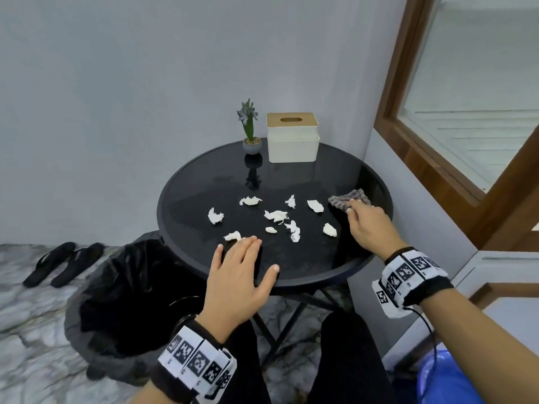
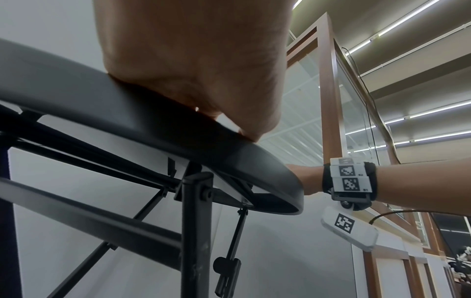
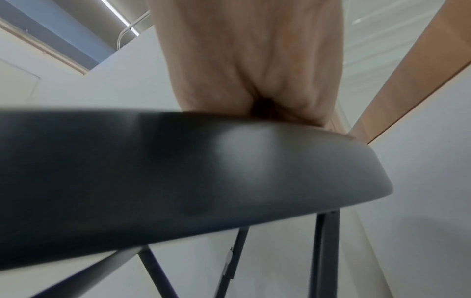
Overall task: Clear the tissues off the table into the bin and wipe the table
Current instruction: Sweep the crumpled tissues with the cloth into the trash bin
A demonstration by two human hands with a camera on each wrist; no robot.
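Note:
Several crumpled white tissues [image 1: 275,215] lie scattered over the middle of the round black table [image 1: 186,182]. My left hand [image 1: 243,263] lies flat on the tabletop near its front edge, fingers straight, fingertips [image 1: 250,240] touching one tissue [image 1: 232,236]. My right hand [image 1: 364,221] rests at the table's right side and pinches a grey cloth [image 1: 347,196] with curled fingers. A bin [image 1: 125,293] lined with a black bag stands on the floor left of the table. The left wrist view shows the left hand [image 2: 191,60] pressing on the table rim [image 2: 76,96]. The right wrist view is blurred, with the right hand [image 3: 249,60] above the rim [image 3: 178,171].
A small potted plant [image 1: 250,132] and a white tissue box [image 1: 292,138] stand at the table's back edge. A wall and a wood-framed window [image 1: 466,176] close in on the right. Black slippers [image 1: 64,263] lie on the floor at the left, and a blue object [image 1: 443,377] sits bottom right.

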